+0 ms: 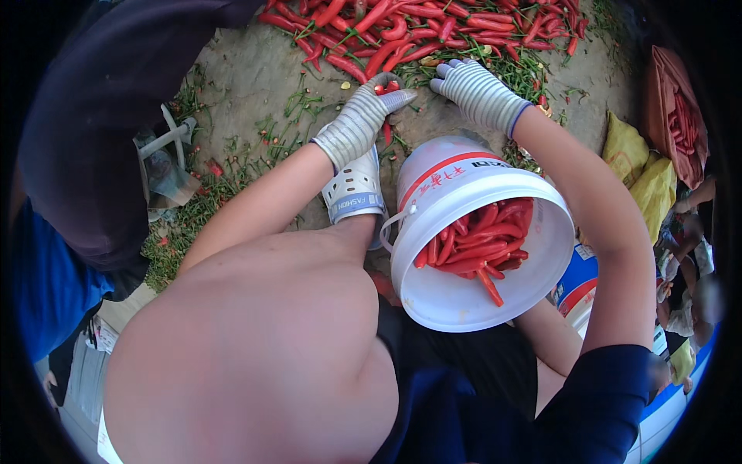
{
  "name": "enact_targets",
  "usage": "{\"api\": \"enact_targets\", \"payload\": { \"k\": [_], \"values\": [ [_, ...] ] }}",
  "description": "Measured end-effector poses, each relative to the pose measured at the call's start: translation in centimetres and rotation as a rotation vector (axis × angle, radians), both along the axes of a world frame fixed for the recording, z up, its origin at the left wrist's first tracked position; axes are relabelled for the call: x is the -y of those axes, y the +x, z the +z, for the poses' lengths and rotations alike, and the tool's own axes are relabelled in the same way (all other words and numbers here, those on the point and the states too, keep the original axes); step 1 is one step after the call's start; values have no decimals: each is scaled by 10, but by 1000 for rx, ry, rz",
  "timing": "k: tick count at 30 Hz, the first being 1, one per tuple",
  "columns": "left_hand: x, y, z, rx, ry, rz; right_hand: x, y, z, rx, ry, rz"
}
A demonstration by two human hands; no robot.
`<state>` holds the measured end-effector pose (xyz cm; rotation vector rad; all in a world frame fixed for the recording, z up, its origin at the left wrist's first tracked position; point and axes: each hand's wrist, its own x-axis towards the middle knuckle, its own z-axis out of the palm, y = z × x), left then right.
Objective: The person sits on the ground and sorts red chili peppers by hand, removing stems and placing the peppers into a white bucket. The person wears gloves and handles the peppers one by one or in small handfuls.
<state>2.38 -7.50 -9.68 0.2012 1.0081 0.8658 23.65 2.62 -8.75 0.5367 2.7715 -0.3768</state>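
My left hand [362, 119], in a grey-and-white striped knit glove, is closed around red chili peppers; cut ends show between its fingers and one tip hangs below. Just right of it, my right hand [481, 93], gloved alike, hovers near green stems with its fingers extended and nothing visible in them; its underside is hidden. A heap of red chili peppers [417, 29] lies on the ground beyond both hands. Between my arms a white plastic bucket [429, 296] tilts with its mouth towards me, partly filled with stemless red chilies [487, 238].
Cut green stems [214, 214] litter the ground at the left, beside a person in dark clothing [93, 133]. A white clog [353, 185] is on my foot. At the right are a yellow sack [655, 185], a reddish-brown sack with chilies [661, 93] and a blue-and-white bucket [582, 272].
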Motion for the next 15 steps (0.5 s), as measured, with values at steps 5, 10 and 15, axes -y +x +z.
{"api": "enact_targets", "payload": {
  "k": [5, 10, 15],
  "values": [
    [0, 7, 0, -434, 154, -88, 0, 3, 10, -55, -64, -94],
    [-9, 13, 24, -831, 476, -436, 5, -1, 38, -467, -767, -865],
    [-17, 25, 27, -314, 324, -209, -3, 8, 47, -302, -883, -914]
  ]
}}
